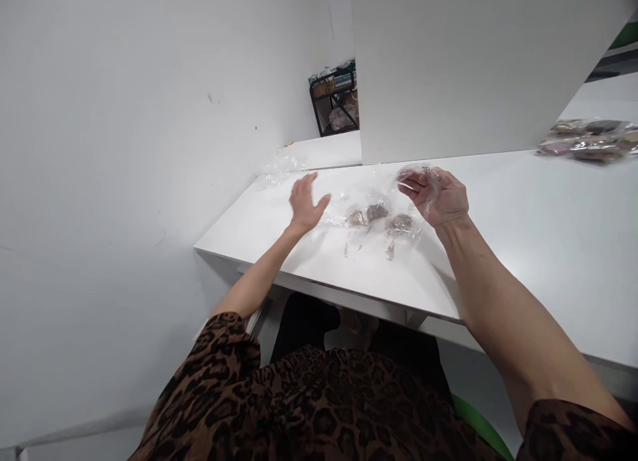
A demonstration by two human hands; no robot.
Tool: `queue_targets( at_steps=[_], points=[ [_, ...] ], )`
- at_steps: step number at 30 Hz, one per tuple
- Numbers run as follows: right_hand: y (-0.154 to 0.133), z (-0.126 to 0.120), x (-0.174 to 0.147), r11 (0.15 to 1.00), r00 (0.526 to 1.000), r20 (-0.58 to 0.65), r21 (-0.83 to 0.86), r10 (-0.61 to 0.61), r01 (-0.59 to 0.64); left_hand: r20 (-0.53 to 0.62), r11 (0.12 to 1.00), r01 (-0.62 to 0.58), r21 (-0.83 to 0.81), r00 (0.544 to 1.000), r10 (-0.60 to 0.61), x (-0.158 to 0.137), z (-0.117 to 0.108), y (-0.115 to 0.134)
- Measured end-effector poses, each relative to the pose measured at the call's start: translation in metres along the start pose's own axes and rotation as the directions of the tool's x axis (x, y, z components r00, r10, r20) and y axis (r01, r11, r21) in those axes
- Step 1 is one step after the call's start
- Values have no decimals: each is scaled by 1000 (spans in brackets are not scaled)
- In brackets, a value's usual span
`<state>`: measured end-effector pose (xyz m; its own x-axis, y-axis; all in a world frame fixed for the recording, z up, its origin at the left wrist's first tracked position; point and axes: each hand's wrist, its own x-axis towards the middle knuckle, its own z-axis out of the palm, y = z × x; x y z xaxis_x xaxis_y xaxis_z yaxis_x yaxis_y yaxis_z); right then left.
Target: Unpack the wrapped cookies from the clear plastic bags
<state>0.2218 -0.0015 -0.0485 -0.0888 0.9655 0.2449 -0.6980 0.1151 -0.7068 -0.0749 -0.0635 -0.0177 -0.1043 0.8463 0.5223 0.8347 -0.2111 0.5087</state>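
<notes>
A clear plastic bag (pixel 379 190) lies crinkled on the white table with brown lumps (pixel 377 212) showing in or under its film; their exact kind is not clear. My right hand (pixel 441 195) grips the right part of this plastic, which wraps in front of its fingers. Just left of the bag, my left hand (pixel 306 203) hovers with fingers and thumb apart, holding nothing. Small brown smudges or crumbs (pixel 390 252) mark the tabletop in front of the lumps.
The white table (pixel 523 248) meets a wall (pixel 124 149) on the left and a tall white panel (pixel 458 69) behind. More clear plastic (pixel 284 167) sits at the far left corner. Packed bags (pixel 591 141) lie at the far right. Beyond stands a black shelf (pixel 335 102).
</notes>
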Motion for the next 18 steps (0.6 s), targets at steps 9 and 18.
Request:
queue_targets(
  at_steps=[9,18],
  points=[
    [-17,7,-5,999,999,23,30,-26,25,630,1000,-11,-18,776,20,79,61,36],
    [-8,-3,7,997,989,-149,80,20,-8,643,797,372,-476,765,27,65,-20,24]
  ],
)
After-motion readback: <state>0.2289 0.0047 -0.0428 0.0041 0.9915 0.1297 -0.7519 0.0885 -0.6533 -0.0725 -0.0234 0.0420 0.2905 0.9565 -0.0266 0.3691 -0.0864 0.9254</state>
